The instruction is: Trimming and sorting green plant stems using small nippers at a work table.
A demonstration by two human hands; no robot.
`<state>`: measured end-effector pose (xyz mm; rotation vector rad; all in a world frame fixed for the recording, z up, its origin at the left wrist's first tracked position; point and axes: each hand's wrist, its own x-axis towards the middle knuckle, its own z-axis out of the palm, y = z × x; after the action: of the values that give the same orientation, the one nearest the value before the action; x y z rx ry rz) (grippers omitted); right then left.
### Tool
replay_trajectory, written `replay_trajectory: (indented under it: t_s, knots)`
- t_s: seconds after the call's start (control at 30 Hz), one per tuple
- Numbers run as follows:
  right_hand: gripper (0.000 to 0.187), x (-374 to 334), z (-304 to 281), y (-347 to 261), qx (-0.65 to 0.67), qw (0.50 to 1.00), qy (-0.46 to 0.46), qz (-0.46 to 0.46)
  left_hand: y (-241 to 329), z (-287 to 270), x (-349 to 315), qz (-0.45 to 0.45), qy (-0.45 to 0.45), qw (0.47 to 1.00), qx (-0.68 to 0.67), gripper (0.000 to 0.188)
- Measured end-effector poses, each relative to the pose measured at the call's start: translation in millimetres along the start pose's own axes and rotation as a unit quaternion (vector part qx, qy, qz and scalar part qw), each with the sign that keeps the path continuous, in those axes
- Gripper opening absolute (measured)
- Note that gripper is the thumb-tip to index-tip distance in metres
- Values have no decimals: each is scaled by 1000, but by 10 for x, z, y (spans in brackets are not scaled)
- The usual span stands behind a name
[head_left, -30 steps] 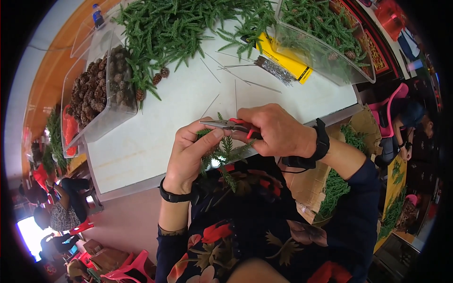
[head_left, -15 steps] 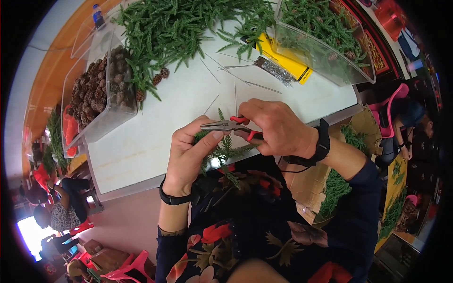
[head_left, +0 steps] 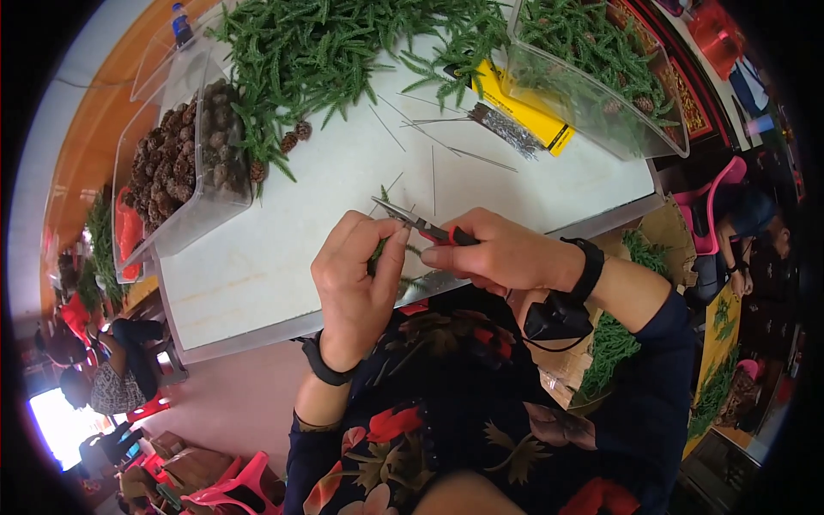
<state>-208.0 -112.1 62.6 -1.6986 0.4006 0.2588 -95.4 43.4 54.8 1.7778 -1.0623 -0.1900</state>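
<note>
My right hand (head_left: pixel 489 251) is closed round the red and black handles of a pair of pliers (head_left: pixel 403 215). Their metal jaws point up and left, right by the fingertips of my left hand (head_left: pixel 352 266). Those fingers pinch a green artificial pine sprig (head_left: pixel 378 251), mostly hidden behind them. Whether the jaws grip anything is too small to tell. Beyond my hands, several thin wires (head_left: pixel 433 176) lie loose on the white table (head_left: pixel 249 292).
A clear bin of pine cones (head_left: pixel 172 167) stands at the left. Green sprigs (head_left: pixel 318 51) are heaped at the back. A yellow packet (head_left: pixel 519 103) with a bundle of wires (head_left: pixel 506 129) lies beside a second clear bin (head_left: pixel 592 120). An open cardboard box (head_left: pixel 558 369) holds greenery at my right.
The pliers have turned, their jaws now slanting up and left instead of pointing level left. My right hand has rolled and lowered slightly. The sprig's spread branches have become mostly hidden.
</note>
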Motion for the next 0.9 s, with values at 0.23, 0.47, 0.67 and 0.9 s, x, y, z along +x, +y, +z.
replay_trajectory:
  t_s: [0.23, 0.47, 0.67, 0.9]
  knots:
    - [26, -3, -15, 112, -152, 979, 59, -119, -3, -103, 9, -123, -52, 987, -85, 5]
    - [25, 41, -25, 96, -269, 948, 109, -135, -53, -85, 10, -228, -91, 945, -214, 9]
    - [25, 5, -58, 68, -188, 971, 75, -129, -120, -121, 27, -286, -104, 885, -352, 12]
    - [29, 80, -115, 72, -264, 927, 104, -247, -221, -115, 0, -359, -109, 779, -502, 12]
